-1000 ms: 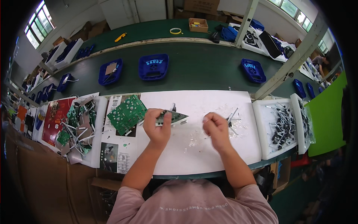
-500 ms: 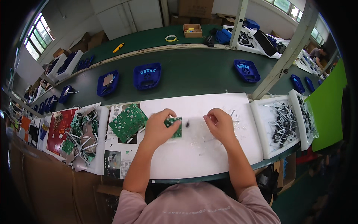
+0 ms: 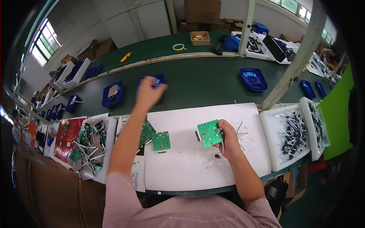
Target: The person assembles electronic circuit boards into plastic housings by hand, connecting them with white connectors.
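In my right hand [image 3: 229,142] is a green circuit board [image 3: 209,133], gripped at its right edge and tilted up above the white sheet [image 3: 178,173]. A pale cable hangs beside my fingers. My left hand [image 3: 149,94] reaches far forward, its fingers curled over a blue plastic casing [image 3: 159,78] and hiding much of it. Another small green board [image 3: 161,141] lies flat on the sheet, beside a larger green board panel [image 3: 147,132] partly behind my left forearm. Below the held board rests a small black part [image 3: 217,156] among clear scraps.
At left, a white foam tray [image 3: 110,152] holds boards and cables. A foam tray [image 3: 272,152] of black-and-white cable pieces stands at right. More blue casings [image 3: 113,94] [image 3: 253,79] sit on the green bench. A slanted metal post [image 3: 289,70] rises at right.
My left hand has left the small board and moved forward to the blue casing. My right hand, formerly over the scraps, now holds a green board. The view has tilted slightly.
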Tool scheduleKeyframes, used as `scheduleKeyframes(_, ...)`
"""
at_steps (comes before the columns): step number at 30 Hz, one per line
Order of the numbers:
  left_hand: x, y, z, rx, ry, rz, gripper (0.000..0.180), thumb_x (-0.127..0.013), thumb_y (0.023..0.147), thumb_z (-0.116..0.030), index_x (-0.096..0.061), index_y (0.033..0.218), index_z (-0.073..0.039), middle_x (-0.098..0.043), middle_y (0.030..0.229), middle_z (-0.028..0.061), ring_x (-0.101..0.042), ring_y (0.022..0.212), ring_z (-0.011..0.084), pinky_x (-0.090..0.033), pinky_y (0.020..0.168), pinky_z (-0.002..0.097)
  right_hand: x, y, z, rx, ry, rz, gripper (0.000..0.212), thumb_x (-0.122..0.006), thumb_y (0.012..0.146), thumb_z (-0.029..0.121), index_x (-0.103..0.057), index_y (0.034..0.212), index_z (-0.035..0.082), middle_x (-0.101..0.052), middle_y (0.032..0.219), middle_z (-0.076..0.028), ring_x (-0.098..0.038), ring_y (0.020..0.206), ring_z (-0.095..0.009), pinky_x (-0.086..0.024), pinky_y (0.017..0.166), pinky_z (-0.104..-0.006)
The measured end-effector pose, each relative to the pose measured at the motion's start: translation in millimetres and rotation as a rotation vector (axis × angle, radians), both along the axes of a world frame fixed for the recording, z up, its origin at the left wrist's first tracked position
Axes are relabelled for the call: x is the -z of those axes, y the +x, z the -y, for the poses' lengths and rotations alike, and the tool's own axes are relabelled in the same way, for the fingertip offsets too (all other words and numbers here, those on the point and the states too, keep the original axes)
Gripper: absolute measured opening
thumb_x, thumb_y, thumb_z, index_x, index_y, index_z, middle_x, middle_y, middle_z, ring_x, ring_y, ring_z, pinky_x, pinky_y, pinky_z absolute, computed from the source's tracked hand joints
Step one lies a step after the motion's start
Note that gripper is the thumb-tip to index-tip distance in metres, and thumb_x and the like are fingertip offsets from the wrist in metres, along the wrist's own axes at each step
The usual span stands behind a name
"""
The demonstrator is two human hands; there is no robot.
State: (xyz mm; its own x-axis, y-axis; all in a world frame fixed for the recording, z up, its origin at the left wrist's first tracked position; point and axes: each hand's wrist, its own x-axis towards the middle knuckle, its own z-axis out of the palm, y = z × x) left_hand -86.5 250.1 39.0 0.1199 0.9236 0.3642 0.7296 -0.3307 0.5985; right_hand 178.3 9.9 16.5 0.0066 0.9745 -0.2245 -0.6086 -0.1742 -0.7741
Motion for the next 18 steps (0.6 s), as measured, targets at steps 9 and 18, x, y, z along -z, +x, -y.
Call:
scheduleKeyframes(9,54,-95,-95,-0.438,-0.638,0.003,0.027,-0.060,0.084,-0.015,-0.068,0.099,0.006,-0.070,0.095,0.0191,-0.073,0.079,0.0354,-0.062,0.067,0.0441,1,6,-1,-0.009,0.173,-0.217,0.021,-0.044,0.103,0.016,-0.042,0.124,0.011,-0.068,0.104,-0.013,-0.069,0.071,-0.026,-0.055,0.063,-0.0359)
scheduleKeyframes(18,18,-32,-8,-0.011,-0.885,0.859,0.032,-0.060,0.082,-0.002,-0.061,0.114,-0.003,-0.067,0.100,0.0117,-0.068,0.088,0.0250,-0.062,0.081,0.0509,15,13,0,-0.077,0.265,-0.551,0.046,-0.049,0.095,0.038,-0.065,0.119,0.001,-0.068,0.121,-0.019,-0.069,0.103,-0.035,-0.052,0.099,-0.0487)
